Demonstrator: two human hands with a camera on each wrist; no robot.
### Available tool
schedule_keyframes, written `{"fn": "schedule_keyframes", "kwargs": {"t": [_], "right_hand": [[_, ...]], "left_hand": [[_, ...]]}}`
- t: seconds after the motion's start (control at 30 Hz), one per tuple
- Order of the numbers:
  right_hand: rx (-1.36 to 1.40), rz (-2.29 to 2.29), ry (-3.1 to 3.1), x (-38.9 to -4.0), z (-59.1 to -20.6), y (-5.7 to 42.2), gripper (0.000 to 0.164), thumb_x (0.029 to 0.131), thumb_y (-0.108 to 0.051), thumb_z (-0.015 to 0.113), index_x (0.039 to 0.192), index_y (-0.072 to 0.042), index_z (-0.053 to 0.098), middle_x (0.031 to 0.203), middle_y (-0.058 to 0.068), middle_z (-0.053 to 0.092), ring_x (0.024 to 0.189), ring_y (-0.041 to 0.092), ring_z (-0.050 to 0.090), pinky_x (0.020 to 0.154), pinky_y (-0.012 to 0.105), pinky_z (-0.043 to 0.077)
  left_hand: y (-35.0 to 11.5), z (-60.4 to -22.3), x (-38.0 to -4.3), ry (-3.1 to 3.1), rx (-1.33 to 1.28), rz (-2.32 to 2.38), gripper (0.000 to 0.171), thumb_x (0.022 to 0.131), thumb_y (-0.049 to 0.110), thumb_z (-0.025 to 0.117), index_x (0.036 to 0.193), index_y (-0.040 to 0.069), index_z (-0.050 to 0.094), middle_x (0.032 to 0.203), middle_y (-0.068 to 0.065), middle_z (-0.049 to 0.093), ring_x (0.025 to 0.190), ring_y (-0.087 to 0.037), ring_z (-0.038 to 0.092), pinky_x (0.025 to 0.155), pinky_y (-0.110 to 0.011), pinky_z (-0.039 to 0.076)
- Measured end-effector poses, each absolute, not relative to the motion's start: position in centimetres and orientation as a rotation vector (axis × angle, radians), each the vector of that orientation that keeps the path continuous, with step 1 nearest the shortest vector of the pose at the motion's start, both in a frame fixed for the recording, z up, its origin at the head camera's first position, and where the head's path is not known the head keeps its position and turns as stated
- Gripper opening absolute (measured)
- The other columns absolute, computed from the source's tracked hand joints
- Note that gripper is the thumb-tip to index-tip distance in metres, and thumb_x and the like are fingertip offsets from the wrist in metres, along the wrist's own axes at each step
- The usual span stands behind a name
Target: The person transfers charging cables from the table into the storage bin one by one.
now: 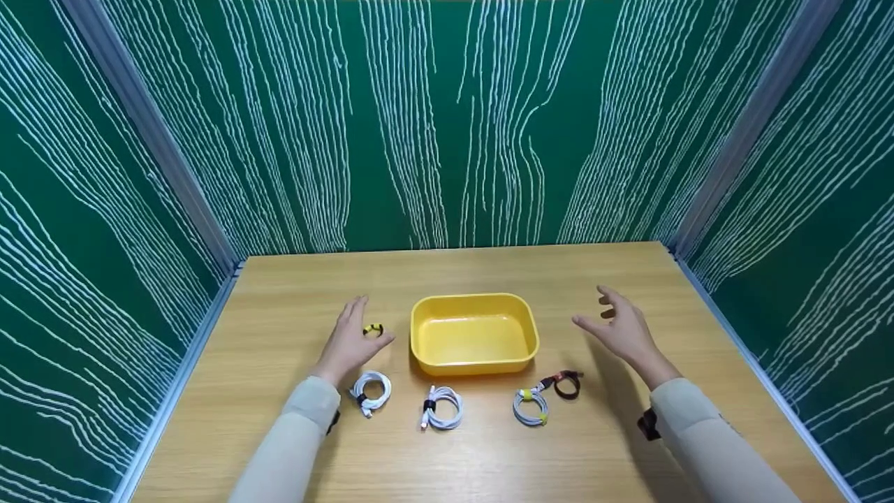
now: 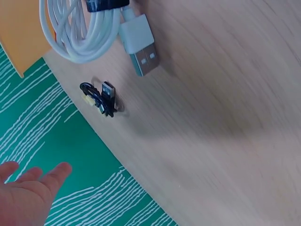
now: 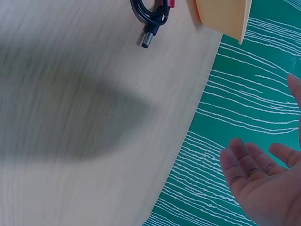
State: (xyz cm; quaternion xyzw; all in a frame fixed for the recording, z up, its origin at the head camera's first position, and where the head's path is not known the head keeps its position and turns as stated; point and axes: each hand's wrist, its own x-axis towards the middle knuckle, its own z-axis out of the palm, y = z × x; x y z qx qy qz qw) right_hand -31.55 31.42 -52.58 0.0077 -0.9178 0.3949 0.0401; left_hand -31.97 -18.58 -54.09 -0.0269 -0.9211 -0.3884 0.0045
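Observation:
My left hand (image 1: 349,342) hovers left of the yellow bin (image 1: 475,368), fingers loosely spread and holding nothing. By its thumb lies a small black-and-yellow coiled cable (image 1: 374,329); the left wrist view shows a USB plug on this black cable (image 2: 99,99). Nearer the wrist is a coiled white USB cable (image 1: 361,384) with a dark strap. On the bin's other side, my right hand (image 1: 624,337) is held above the table, fingers relaxed and apart, with nothing in it. A black coiled cable (image 1: 573,393) with a red part is the nearest item to it.
In front of the bin lie another white coiled cable (image 1: 454,419) with a black strap and a grey coiled cable (image 1: 518,409) with yellow ties. Green panels with white lines (image 1: 447,140) enclose the wooden table (image 1: 475,468) at the back and sides.

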Motion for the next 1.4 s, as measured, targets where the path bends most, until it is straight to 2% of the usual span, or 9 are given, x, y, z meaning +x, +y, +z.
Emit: {"fn": "schedule_keyframes", "kwargs": {"t": [0.37, 0.73, 0.97, 1.4], "right_hand": [[0.002, 1.277, -2.819, -31.4, -52.6, 31.3, 0.100, 0.100, -0.054, 0.075, 0.169, 0.001, 0.028, 0.156, 0.035, 0.047, 0.138, 0.052, 0.053, 0.111, 0.065, 0.052], [0.017, 1.292, -2.816, -31.4, -52.5, 31.2, 0.096, 0.101, -0.049, 0.075, 0.168, 0.002, 0.031, 0.152, 0.035, 0.051, 0.135, 0.051, 0.056, 0.109, 0.061, 0.055], [0.065, 1.289, -2.787, -31.5, -52.8, 31.2, 0.087, 0.101, -0.038, 0.077, 0.164, 0.006, 0.036, 0.147, 0.035, 0.056, 0.129, 0.050, 0.060, 0.106, 0.060, 0.057], [0.014, 1.336, -2.827, -31.4, -53.1, 30.7, 0.091, 0.100, -0.044, 0.077, 0.166, 0.002, 0.034, 0.149, 0.033, 0.055, 0.132, 0.047, 0.058, 0.108, 0.056, 0.057]], "left_hand": [[-17.9, -54.4, -31.7, -2.871, -0.084, -1.279, 0.098, 0.096, 0.041, 0.082, 0.172, 0.012, 0.028, 0.180, -0.015, 0.025, 0.165, -0.040, 0.027, 0.133, -0.058, 0.027], [-17.2, -54.4, -31.7, -2.855, -0.044, -1.381, 0.098, 0.095, 0.043, 0.083, 0.172, 0.016, 0.029, 0.181, -0.012, 0.023, 0.166, -0.038, 0.026, 0.132, -0.058, 0.029], [-16.8, -54.4, -31.8, -2.852, -0.095, -1.335, 0.097, 0.095, 0.041, 0.083, 0.170, 0.009, 0.032, 0.179, -0.018, 0.027, 0.164, -0.042, 0.029, 0.132, -0.060, 0.028], [-16.2, -54.9, -32.1, -2.838, -0.130, -1.332, 0.095, 0.095, 0.038, 0.083, 0.169, 0.007, 0.033, 0.177, -0.020, 0.029, 0.163, -0.044, 0.032, 0.130, -0.061, 0.032]]}}
